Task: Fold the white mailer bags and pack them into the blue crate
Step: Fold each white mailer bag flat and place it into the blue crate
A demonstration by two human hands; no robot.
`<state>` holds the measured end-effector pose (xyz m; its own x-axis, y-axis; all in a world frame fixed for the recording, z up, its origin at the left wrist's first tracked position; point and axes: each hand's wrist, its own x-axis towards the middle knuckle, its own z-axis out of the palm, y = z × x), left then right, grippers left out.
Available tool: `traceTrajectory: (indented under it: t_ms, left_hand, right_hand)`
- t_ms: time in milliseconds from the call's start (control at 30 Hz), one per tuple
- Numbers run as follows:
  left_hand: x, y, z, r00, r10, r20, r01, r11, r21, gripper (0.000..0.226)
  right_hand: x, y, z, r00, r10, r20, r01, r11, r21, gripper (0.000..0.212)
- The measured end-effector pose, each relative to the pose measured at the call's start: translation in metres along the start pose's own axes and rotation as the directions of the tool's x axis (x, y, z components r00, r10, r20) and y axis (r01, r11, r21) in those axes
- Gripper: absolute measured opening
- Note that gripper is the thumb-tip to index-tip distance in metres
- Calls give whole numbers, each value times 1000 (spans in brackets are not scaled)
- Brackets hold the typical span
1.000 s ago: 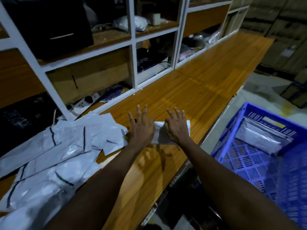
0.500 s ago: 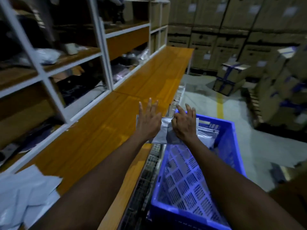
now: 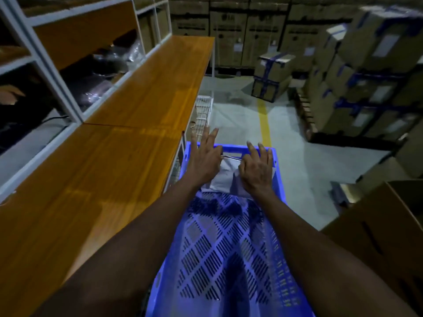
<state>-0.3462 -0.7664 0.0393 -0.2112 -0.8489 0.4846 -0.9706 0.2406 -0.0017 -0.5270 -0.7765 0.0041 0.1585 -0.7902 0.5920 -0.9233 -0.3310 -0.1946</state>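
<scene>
- Your left hand (image 3: 204, 162) lies palm down on the left part of the folded white plastic mailer bag (image 3: 225, 177), with its fingers straight and spread apart, reaching past the bag's far edge.
- Your right hand (image 3: 256, 171) lies on the bag's right part, fingers apart and slightly arched, the tips near the far rim.
- Both thumbs are largely hidden, so you cannot tell whether they pinch the bag from below.
- The bag is inside the blue perforated plastic crate (image 3: 229, 248), at its far end and close against the far wall. Whether it rests on the crate's floor cannot be told.
- The crate stands just beside the long orange-brown wooden bench top (image 3: 114, 168), to your left.
- A white metal shelving frame (image 3: 59, 88) rises along the bench's far side.
- A white wire basket (image 3: 203, 108) sits at the bench's edge, beyond the crate.
- Stacked brown cardboard boxes (image 3: 366, 76) stand to the right, past a yellow painted floor line (image 3: 264, 124).
</scene>
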Motion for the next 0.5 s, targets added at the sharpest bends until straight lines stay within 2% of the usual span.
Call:
traceTrajectory:
  t_ms: [267,400,500]
  left_hand:
    - [-21,-2,61,970,-126,208,133,991,-24,11]
    - [-15,-2,79,953,-176,245,175,984,28,10]
    - [-10,-2,91,952,-215,217,201,976,84,12]
  right_hand:
    - [-18,16,60,986,-51,158,58,998,-39,33]
    - [-24,22,79,981,-35,192,55,994,-96,33]
    - [-29,27,84,980,-45,195,66,993,-103,38]
